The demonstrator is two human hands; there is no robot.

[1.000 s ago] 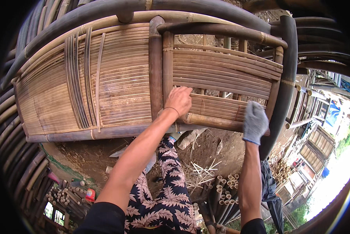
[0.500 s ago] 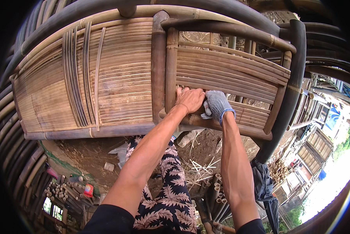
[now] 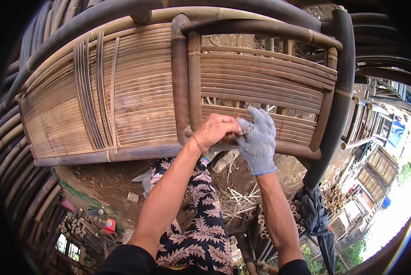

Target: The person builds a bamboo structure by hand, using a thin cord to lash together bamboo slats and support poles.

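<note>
My bare left hand (image 3: 214,131) is closed in a pinch at the thumb side of the grey knit glove (image 3: 257,153). That glove, with a blue cuff edge, covers my right hand (image 3: 257,137), whose fingers point up and partly apart. Both hands hover over the front rail of a bamboo bench's armrest panel (image 3: 265,73). Thin slats run across this panel, with a gap between the upper group and the lower slats (image 3: 292,130). Whether a small piece lies in the left fingertips is hard to make out.
Left of the panel stretches the slatted bench seat (image 3: 143,87), with loose dark strips (image 3: 87,91) and a pale strip (image 3: 114,91) lying across it. A thick dark bamboo post (image 3: 343,101) stands on the right. Below are strip offcuts (image 3: 240,201) and cut bamboo poles (image 3: 260,229).
Both hands have lifted off the slats and drawn back toward me. The gloved right hand has turned and its fingers have straightened, while the left now pinches the glove.
</note>
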